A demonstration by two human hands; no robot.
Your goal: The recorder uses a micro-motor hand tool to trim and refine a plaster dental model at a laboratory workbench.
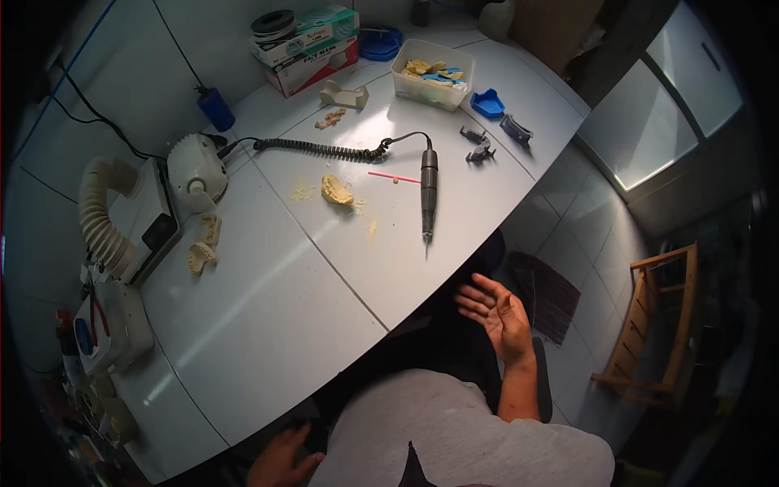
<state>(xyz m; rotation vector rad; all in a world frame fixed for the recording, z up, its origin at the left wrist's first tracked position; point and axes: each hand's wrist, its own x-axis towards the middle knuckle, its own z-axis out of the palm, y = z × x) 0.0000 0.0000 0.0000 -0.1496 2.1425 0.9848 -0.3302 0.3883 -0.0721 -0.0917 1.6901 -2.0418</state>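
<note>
Ahead and left of my empty, uncurled right hand (499,318), handpiece (429,183) lies bur-end toward me; best gripped mid-barrel.

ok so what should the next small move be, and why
Probably bring the right hand up to the drill: that hand is open and empty beyond the table's edge, and the drill lies unheld on the table, the nearest tool to it, with a yellow lump and crumbs further left.
</note>
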